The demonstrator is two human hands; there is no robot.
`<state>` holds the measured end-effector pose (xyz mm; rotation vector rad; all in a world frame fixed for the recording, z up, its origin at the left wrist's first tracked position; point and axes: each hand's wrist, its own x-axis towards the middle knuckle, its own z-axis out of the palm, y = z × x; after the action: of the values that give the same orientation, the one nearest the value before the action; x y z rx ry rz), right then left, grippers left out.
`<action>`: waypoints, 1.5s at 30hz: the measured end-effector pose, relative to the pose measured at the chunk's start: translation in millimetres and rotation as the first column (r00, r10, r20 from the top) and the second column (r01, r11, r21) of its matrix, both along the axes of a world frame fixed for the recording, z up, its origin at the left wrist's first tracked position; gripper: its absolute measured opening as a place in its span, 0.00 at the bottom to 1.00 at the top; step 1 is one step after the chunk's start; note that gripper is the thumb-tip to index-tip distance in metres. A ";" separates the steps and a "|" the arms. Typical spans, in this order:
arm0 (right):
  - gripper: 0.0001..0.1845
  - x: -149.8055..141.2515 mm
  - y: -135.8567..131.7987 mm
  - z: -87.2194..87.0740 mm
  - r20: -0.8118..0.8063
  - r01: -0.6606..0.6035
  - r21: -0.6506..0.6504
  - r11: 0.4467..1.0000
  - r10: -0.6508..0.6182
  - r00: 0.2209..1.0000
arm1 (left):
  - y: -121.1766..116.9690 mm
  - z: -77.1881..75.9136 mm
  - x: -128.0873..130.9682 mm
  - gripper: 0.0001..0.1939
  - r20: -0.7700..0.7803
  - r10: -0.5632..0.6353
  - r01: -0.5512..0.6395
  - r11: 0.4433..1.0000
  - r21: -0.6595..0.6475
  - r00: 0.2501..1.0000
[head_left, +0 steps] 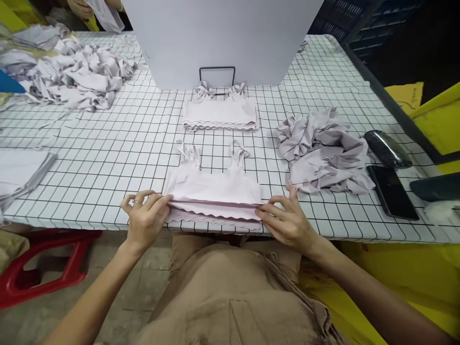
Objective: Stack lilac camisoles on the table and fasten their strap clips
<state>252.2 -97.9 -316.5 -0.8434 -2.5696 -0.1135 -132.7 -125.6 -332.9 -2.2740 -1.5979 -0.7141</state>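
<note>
A pale pink camisole top with thin straps lies flat in front of me near the table's front edge, straps pointing away. My left hand pinches the left end of its scalloped hem, thumb and fingers closed on the cloth. At the right end of the same hem, my right hand grips the fabric between thumb and fingers. The hem edge is slightly lifted between both hands, with another scalloped layer showing beneath. Just beyond it sits a neat stack of similar tops, their straps toward a black wire stand.
Crumpled pale garments form a pile on the right, beside a phone and a dark shiny object. A bigger heap lies far left. A white board stands behind the stack. Another person's hand holds cloth at the back left.
</note>
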 end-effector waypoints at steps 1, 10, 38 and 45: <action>0.13 -0.9 -1.8 -1.2 0.000 -0.006 -0.004 1.000 0.006 1.000 | -3.9 -0.7 0.0 0.20 0.003 0.010 -0.010 1.000 -0.011 1.000; 0.24 -1.0 -16.8 -10.9 -0.078 -0.079 -0.056 0.995 0.074 0.994 | -28.4 3.0 8.7 0.19 0.193 0.054 -0.048 0.998 -0.034 0.980; 0.39 -71.6 15.7 -36.1 0.186 -0.122 -0.335 0.934 0.193 0.964 | -12.2 18.8 -9.2 0.05 0.541 0.165 0.019 0.948 -0.317 0.825; 0.40 -73.2 16.3 -37.1 0.162 -0.133 -0.347 0.929 0.199 0.967 | -24.1 17.5 -6.5 0.09 0.426 0.200 -0.097 0.963 -0.251 0.882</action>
<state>179.0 -81.6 -353.6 -0.7542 -2.8828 0.3162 -139.2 -149.6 -315.5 -2.2048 -2.1341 -1.1351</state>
